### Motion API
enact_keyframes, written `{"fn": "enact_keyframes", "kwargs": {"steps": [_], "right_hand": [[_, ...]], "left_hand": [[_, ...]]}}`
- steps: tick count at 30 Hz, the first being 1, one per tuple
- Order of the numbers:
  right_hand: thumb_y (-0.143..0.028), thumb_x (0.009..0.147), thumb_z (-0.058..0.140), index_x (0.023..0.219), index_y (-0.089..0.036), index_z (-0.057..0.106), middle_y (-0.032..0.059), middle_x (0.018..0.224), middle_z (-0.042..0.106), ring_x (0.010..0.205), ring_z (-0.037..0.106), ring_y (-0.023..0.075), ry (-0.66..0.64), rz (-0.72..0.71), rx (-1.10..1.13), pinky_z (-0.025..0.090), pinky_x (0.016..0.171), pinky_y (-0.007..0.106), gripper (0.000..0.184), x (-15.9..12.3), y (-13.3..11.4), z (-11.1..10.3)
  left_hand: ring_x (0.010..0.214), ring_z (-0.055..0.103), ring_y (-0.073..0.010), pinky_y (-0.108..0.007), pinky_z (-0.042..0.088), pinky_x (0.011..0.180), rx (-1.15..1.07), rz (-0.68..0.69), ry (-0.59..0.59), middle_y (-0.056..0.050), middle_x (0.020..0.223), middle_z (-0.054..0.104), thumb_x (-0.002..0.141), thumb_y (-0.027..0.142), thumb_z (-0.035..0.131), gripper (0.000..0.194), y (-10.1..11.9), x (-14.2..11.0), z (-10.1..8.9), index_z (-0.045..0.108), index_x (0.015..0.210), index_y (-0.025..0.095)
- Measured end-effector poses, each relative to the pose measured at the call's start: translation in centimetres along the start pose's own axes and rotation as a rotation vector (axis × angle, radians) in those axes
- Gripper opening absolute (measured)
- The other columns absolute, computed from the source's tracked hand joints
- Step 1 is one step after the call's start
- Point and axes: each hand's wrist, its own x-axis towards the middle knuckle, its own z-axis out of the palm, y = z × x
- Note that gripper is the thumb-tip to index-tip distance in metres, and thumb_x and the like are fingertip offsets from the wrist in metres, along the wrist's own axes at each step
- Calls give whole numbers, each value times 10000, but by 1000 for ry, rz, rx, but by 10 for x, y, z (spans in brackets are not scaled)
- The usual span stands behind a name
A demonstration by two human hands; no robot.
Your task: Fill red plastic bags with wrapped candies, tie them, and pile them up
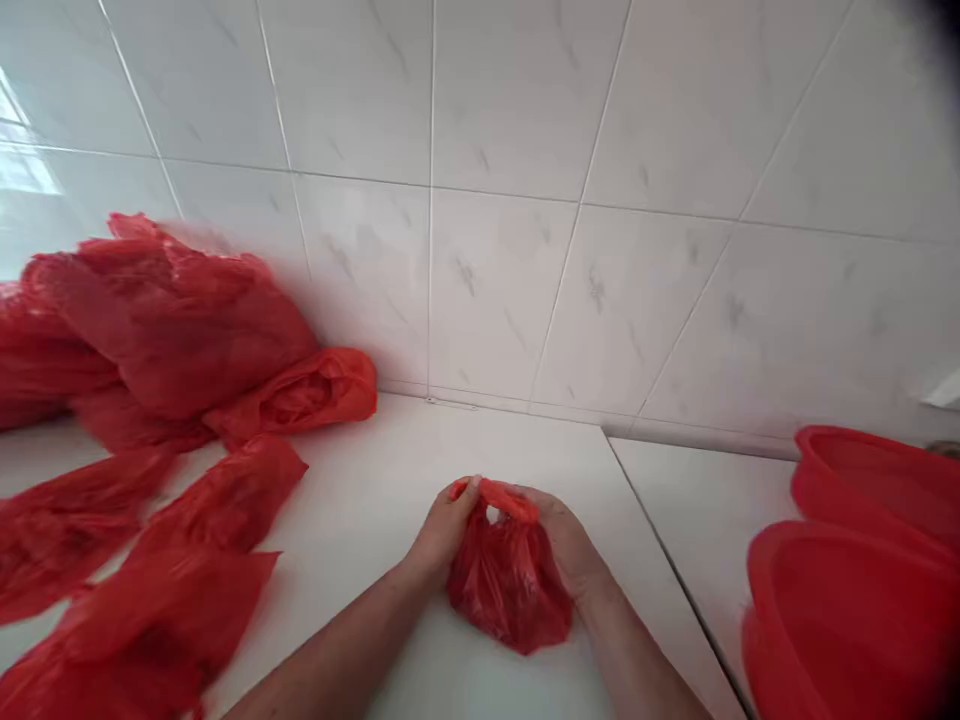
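Observation:
Between my two hands is a small red plastic bag (514, 585), its body hanging down over the white tabletop. My left hand (446, 525) grips the bag's rolled upper edge on the left, with the thumb on top. On the right side, my right hand (562, 540) is wrapped round the same edge, its fingers partly hidden behind the bag. A small gap shows just under the edge, near the left thumb. What the bag holds, if anything, I cannot make out.
Several red plastic bags (172, 330) are heaped at the left against the tiled wall (502, 290), with more lying in front. Red plastic basins (847, 620) stand at the right. A seam runs across the white table (360, 470) between bag and basins.

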Motion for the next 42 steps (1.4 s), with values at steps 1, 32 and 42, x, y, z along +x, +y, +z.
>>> {"fn": "enact_keyframes", "kwargs": {"steps": [1,32,42], "right_hand": [[-306,823,583,990,-185,672,47,912,665,819,606,176,22,-14,-34,470,771,322,225,2,2,-3],[-81,588,699,780,-179,691,-6,696,662,632,605,80,765,-200,267,515,594,155,216,13,5,-102],[-206,663,726,1007,-240,622,-17,833,664,757,639,111,828,-230,154,560,686,228,360,6,6,-124]], "left_hand": [[664,582,-155,-280,466,656,-3,-13,-9,-14,708,611,771,500,621,342,1,0,1,603,799,160],[637,430,-127,-259,343,611,967,543,402,28,702,477,825,299,548,249,32,9,-30,461,613,203],[733,541,-155,-273,422,678,795,438,385,10,754,581,836,435,513,248,28,17,-46,532,733,210]]}}
